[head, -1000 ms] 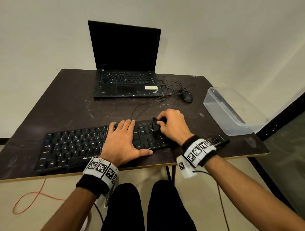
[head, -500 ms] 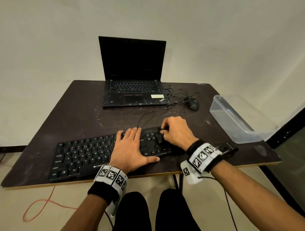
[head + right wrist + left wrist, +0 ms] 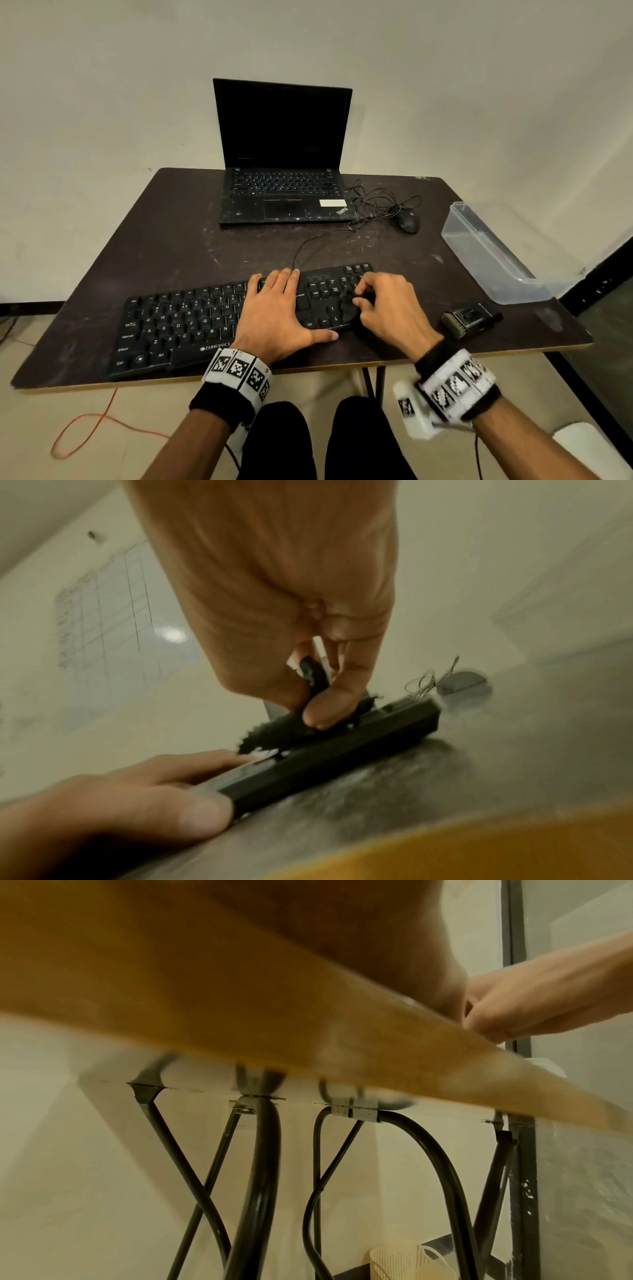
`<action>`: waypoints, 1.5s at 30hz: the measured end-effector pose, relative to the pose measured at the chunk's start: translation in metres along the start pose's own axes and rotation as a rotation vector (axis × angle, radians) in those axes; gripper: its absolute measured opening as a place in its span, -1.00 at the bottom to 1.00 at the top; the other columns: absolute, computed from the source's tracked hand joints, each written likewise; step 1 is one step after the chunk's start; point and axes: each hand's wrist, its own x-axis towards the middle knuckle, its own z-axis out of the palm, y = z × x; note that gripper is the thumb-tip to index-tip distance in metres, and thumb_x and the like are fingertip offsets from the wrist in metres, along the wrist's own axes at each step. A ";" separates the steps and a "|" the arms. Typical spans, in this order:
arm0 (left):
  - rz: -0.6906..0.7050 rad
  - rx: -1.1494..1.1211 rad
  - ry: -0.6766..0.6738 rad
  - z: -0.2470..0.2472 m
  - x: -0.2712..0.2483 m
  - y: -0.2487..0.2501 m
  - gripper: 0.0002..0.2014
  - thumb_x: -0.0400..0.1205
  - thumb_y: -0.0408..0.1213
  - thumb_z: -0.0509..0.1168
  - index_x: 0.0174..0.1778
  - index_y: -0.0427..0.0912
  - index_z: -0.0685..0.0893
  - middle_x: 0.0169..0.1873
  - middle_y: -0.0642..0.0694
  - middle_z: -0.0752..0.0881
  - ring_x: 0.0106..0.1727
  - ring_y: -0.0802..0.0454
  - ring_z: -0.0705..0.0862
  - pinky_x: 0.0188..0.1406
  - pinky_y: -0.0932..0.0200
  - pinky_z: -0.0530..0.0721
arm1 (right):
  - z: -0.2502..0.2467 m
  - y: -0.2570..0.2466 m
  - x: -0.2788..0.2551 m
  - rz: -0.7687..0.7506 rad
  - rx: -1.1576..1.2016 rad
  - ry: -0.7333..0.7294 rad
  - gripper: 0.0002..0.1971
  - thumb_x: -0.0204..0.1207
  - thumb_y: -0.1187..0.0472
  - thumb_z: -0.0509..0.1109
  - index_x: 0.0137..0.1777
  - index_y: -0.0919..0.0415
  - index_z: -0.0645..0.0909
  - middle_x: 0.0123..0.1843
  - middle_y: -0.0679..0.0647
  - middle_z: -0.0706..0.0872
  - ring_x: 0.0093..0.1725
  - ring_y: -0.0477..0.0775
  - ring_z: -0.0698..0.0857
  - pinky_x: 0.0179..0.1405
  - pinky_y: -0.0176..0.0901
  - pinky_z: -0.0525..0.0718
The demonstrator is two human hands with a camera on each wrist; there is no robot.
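A black keyboard (image 3: 178,322) lies along the front of the dark table (image 3: 154,246). My left hand (image 3: 281,308) rests flat on its right-middle keys, fingers straight and thumb spread at the front edge. Just right of it, my right hand (image 3: 363,299) pinches a small black brush-like thing (image 3: 347,306) and holds it down on the keys at the keyboard's right end. In the right wrist view the thumb and fingers (image 3: 329,704) grip that ragged-edged black piece (image 3: 274,730) on the keyboard (image 3: 342,756), with the left hand (image 3: 137,799) alongside. The left wrist view shows only the table's edge and its underside.
An open black laptop (image 3: 284,192) stands at the back, with a wired mouse (image 3: 407,221) and tangled cable to its right. A clear plastic bin (image 3: 496,257) sits at the right edge. A small black brush device (image 3: 469,318) lies near the front right corner. An orange cable (image 3: 85,431) loops on the floor.
My right hand has drawn the black piece from the far edge of the right-hand keys toward the near rows. The left hand stays flat on the keyboard. My head has tilted up.
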 end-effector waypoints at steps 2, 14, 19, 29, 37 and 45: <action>-0.002 0.003 -0.012 -0.001 0.001 0.000 0.41 0.21 0.86 -0.05 0.83 -0.11 0.13 0.80 0.00 0.22 0.80 0.02 0.14 0.81 -0.22 -0.08 | 0.008 0.002 -0.013 -0.041 0.028 -0.005 -0.83 0.60 0.16 0.61 -0.06 -0.12 0.68 0.02 -0.13 0.76 0.04 -0.04 0.74 0.05 -0.10 0.68; 0.009 0.021 -0.029 0.000 0.001 0.000 0.43 0.21 0.86 -0.11 0.84 -0.14 0.10 0.81 -0.03 0.20 0.81 -0.02 0.13 0.80 -0.25 -0.07 | 0.001 0.012 -0.010 0.003 0.019 0.084 -0.89 0.58 0.18 0.61 0.00 -0.04 0.76 0.02 -0.07 0.81 0.06 0.03 0.78 0.05 -0.13 0.61; 0.024 0.025 -0.012 0.002 0.002 -0.002 0.41 0.23 0.85 -0.13 0.83 -0.17 0.13 0.80 -0.06 0.23 0.80 -0.02 0.16 0.78 -0.25 -0.03 | 0.013 -0.008 -0.023 -0.110 0.002 -0.050 -0.92 0.57 0.15 0.61 -0.01 -0.02 0.78 0.02 -0.08 0.84 0.10 0.02 0.80 0.11 -0.11 0.67; 0.019 0.023 -0.010 0.002 0.000 -0.002 0.41 0.24 0.85 -0.07 0.83 -0.17 0.14 0.79 -0.06 0.25 0.79 -0.04 0.18 0.79 -0.25 -0.06 | 0.003 -0.019 0.013 -0.094 -0.103 -0.063 -0.90 0.61 0.11 0.61 0.09 -0.01 0.83 0.14 0.03 0.88 0.23 0.13 0.82 0.23 -0.07 0.72; 0.023 0.000 0.006 0.002 -0.001 -0.001 0.45 0.23 0.84 -0.03 0.84 -0.22 0.03 0.75 -0.07 0.29 0.76 -0.05 0.24 0.78 -0.25 -0.01 | 0.005 -0.018 0.032 -0.144 -0.084 -0.035 -0.91 0.59 0.16 0.63 0.04 0.03 0.81 0.04 0.00 0.88 0.13 0.11 0.83 0.18 -0.06 0.72; 0.028 -0.008 -0.011 0.000 0.001 -0.001 0.45 0.24 0.83 -0.02 0.84 -0.23 0.00 0.77 -0.08 0.27 0.77 -0.06 0.22 0.77 -0.28 0.00 | 0.001 -0.015 0.077 0.000 -0.008 -0.071 -0.93 0.59 0.15 0.65 0.01 -0.02 0.82 0.04 0.00 0.85 0.18 0.06 0.79 0.17 -0.20 0.61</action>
